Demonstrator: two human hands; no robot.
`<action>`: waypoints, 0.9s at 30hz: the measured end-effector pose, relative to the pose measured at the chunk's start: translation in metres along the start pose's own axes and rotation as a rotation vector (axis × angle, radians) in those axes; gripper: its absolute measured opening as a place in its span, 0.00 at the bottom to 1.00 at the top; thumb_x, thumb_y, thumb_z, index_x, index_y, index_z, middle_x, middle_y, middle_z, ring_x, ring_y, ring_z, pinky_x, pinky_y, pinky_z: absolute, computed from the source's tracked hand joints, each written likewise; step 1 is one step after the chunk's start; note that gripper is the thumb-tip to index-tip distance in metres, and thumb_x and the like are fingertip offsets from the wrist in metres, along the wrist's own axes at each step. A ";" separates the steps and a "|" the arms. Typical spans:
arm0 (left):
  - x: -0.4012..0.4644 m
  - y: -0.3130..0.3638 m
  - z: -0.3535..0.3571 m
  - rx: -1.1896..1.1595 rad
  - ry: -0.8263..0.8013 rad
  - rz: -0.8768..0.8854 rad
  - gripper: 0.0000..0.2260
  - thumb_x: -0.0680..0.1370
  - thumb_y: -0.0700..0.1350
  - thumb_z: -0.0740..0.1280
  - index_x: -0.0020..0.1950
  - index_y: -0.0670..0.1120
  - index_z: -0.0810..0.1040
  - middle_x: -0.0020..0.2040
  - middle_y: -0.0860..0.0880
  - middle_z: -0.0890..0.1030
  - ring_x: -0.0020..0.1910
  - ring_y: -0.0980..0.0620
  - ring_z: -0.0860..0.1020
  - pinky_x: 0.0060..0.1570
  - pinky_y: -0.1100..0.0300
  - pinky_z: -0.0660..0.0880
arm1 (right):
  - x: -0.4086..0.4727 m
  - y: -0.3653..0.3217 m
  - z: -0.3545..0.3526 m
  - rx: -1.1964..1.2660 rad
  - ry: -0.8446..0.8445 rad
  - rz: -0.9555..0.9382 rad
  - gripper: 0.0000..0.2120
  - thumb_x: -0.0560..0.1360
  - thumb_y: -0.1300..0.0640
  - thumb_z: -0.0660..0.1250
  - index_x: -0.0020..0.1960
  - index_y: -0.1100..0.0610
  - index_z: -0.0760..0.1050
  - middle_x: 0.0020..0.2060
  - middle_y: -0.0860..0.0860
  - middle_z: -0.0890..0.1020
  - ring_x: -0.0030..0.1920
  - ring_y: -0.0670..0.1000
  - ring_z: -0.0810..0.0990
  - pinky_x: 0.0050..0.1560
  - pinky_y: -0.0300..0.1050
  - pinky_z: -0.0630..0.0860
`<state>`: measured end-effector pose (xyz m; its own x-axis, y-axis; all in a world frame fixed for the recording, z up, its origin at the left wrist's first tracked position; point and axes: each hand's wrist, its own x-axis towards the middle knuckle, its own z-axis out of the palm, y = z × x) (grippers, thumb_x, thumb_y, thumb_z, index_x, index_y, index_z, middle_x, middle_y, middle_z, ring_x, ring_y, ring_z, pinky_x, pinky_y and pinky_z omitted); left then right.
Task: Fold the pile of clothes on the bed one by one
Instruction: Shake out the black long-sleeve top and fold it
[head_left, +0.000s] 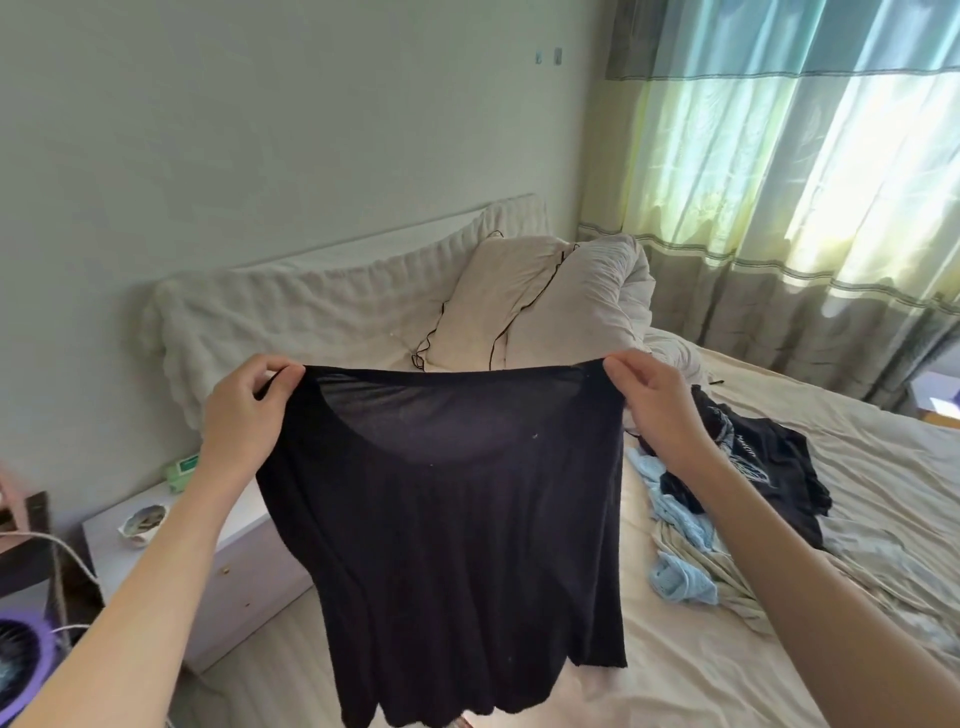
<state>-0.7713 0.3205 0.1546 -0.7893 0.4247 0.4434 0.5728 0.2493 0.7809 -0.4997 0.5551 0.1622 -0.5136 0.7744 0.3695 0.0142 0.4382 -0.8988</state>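
Bedroom seen from above the near edge of a bed (727, 670) with a pale sheet, two pillows (524, 301) against the headboard, a striped curtain (789, 171) lit from behind on the right, and a low bedside cabinet (234, 566) on the left. I hold a thin black top (441, 519) in the air over the bed, stretched flat between both hands. My left hand (249, 410) pinches one upper corner, fingers curled round the edge; my right hand (649, 400) pinches the other upper corner in the same way. Its body hangs straight down, the hem loose and clear of the sheet; the cloth is sheer enough near the top edge for light to pass through. To my right lies the remaining pile: a black printed shirt (763, 467), a light blue knit (680, 519) and a cream garment (727, 577), tangled and touching one another. Step in hand, as I judge it: spreading one garment before folding. Next, I would need to lower the top flat onto a bare part of the sheet, smooth it, then turn the sides inward. Slippery, light cloth may bunch as it lands.
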 end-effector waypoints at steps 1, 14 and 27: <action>0.001 0.000 -0.001 -0.005 -0.002 0.004 0.05 0.79 0.47 0.64 0.46 0.48 0.78 0.45 0.47 0.80 0.46 0.48 0.77 0.46 0.56 0.70 | 0.000 0.000 0.002 -0.009 -0.022 0.017 0.09 0.80 0.61 0.60 0.45 0.58 0.78 0.38 0.52 0.77 0.42 0.45 0.73 0.41 0.29 0.68; 0.006 -0.018 -0.012 -0.026 0.018 -0.024 0.04 0.78 0.45 0.66 0.44 0.50 0.78 0.41 0.52 0.79 0.43 0.54 0.76 0.41 0.69 0.68 | -0.002 0.020 0.002 -0.316 -0.197 -0.087 0.03 0.72 0.60 0.72 0.44 0.53 0.81 0.42 0.48 0.81 0.46 0.46 0.79 0.50 0.31 0.70; -0.048 -0.021 0.009 0.093 -0.302 0.017 0.03 0.77 0.41 0.66 0.48 0.46 0.79 0.44 0.53 0.79 0.47 0.55 0.74 0.44 0.67 0.66 | -0.023 0.071 -0.029 0.211 -0.402 0.467 0.08 0.65 0.56 0.74 0.42 0.59 0.83 0.43 0.56 0.85 0.46 0.51 0.84 0.45 0.39 0.78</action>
<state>-0.7435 0.3030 0.1133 -0.6863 0.6650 0.2947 0.6142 0.3128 0.7245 -0.4626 0.5820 0.0964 -0.7755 0.6129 -0.1514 0.1658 -0.0337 -0.9856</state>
